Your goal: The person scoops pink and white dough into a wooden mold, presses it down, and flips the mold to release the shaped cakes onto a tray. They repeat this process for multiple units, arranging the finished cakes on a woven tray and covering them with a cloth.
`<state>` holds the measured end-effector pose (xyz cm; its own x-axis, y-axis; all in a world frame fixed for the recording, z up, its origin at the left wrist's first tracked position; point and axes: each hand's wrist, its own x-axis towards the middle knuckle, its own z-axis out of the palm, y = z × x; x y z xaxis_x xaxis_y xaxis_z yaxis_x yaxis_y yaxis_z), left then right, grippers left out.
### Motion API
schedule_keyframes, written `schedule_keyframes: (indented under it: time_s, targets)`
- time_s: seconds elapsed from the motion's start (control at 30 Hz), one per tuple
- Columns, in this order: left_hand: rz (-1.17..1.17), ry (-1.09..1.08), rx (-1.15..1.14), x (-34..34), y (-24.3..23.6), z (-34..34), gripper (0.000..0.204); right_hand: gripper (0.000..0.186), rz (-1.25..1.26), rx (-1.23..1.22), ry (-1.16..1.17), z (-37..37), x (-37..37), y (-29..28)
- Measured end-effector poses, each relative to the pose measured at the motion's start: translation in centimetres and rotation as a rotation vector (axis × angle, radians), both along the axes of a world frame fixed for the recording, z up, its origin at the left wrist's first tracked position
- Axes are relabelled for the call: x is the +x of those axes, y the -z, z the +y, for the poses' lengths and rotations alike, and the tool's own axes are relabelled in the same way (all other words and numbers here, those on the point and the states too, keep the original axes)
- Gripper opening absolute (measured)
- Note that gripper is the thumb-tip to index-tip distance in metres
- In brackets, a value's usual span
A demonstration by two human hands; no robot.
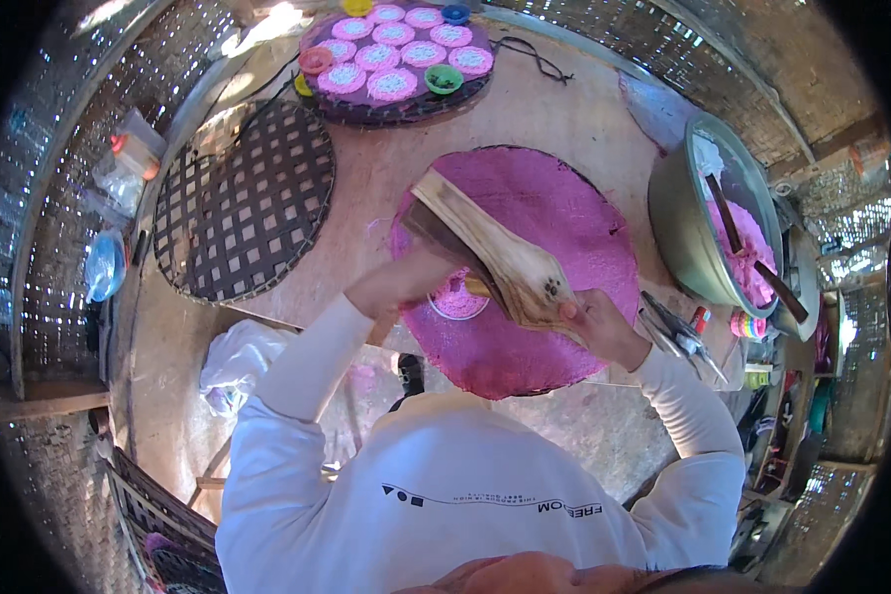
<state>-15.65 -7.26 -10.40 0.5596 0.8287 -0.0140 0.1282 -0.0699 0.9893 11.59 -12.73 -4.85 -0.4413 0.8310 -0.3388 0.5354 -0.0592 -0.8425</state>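
A long pale piece of shaped wood (pixel 505 252), with a darker plank-like side, is held at a slant over a round pink-covered tray (pixel 574 213). My right hand (pixel 609 329) is closed on its near right end, thumb on top. At its darker left side is my left hand (pixel 401 287), closed against it, fingers partly hidden. Below the wood, a small white-rimmed round form (pixel 458 302) with pink crumbly stuff lies on the tray. A yellowish stick-like part (pixel 477 286) shows between the form and the wood, its far end hidden.
A dark open-weave round tray (pixel 247 203) lies left. At the back, a round tray holds several pink-and-white discs (pixel 393 83) and small coloured bowls (pixel 444 78). A deep basin (pixel 671 213) with pink crumbs stands right, near metal tools (pixel 678 337). A white bag (pixel 243 361) hangs left.
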Motion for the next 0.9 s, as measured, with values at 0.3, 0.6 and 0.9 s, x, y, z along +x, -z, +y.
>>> schedule_keyframes:
  time_s: [0.3,0.6,0.9]
  targets:
    - [0.493,-0.013,0.127,0.2,1.7,-2.0,0.039,0.067,0.145,0.012,0.118,1.1,1.8,2.9]
    - [1.046,-0.336,0.923,-0.6,-4.2,-3.7,0.049,0.059,0.096,0.056,0.112,1.5,0.6,0.9]
    - [-0.124,-0.621,0.600,-3.2,-2.7,-2.8,0.040,0.054,0.515,0.330,-0.175,3.6,-6.3,2.9]
